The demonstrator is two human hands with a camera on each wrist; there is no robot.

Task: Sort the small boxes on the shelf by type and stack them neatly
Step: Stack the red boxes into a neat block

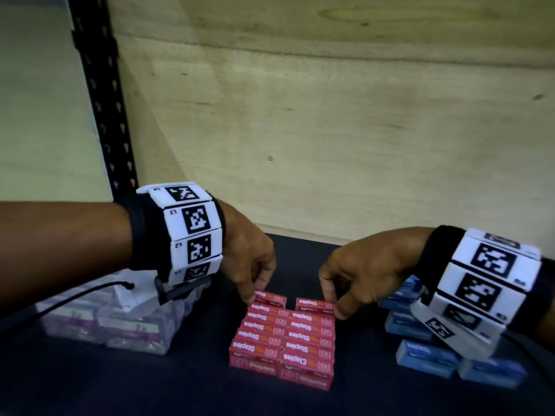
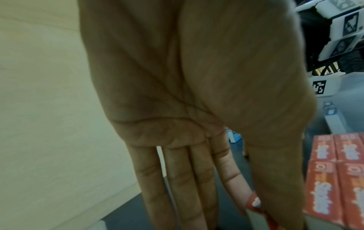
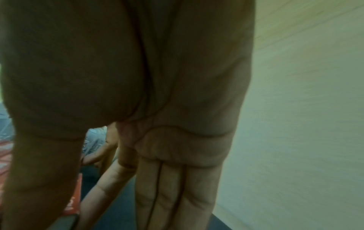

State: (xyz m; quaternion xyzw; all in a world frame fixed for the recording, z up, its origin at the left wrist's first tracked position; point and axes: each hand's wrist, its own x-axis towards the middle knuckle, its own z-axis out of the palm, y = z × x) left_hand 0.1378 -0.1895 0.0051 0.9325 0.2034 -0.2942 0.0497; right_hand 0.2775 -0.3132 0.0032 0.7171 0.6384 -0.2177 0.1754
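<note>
1. Red "Staples" boxes are laid in two neat columns at the centre of the dark shelf, label side up, edges touching.
2. Back-left red box, at the far end of the left column, is pinched by the left hand; in the left wrist view one corner of it shows between thumb and index tip, other fingers held straight.
3. Back-right red box, far end of the right column, is pinched by the right hand btwn thumb and index; a narrow gap is seen btwn the two back boxes.
4. Blue boxes are piled loosely at the right of the shelf, partly hidden by the right wrist band.
5. Clear boxes w/ purple-and-white labels are grouped at the left, under the left wrist band.
6. Plywood back panel and a black slotted upright are seen behind.
</note>
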